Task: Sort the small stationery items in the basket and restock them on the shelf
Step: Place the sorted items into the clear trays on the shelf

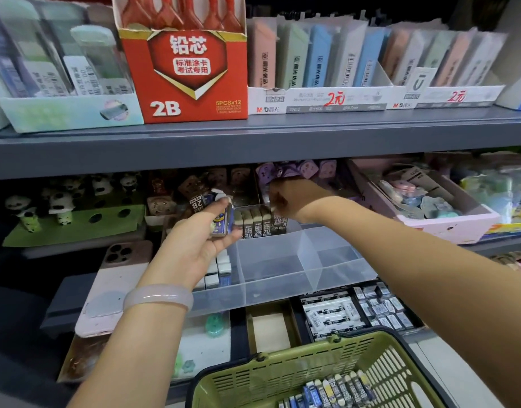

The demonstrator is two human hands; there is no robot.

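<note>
L hand [194,240] grips a small stack of 2B erasers [221,213], dark-blue sleeves w/ white ends, long axis tilted up toward the shelf. Just right, a row of black-sleeved 2B erasers [257,223] stands upright at the back of a clear divided tray [297,260]; white erasers [219,269] fill its left compartment. R hand [283,198] reaches to that row, fingers curled at its top; can't tell what they hold. Bottom right, green basket [283,375] holds more erasers [335,390], lying side by side.
</note>
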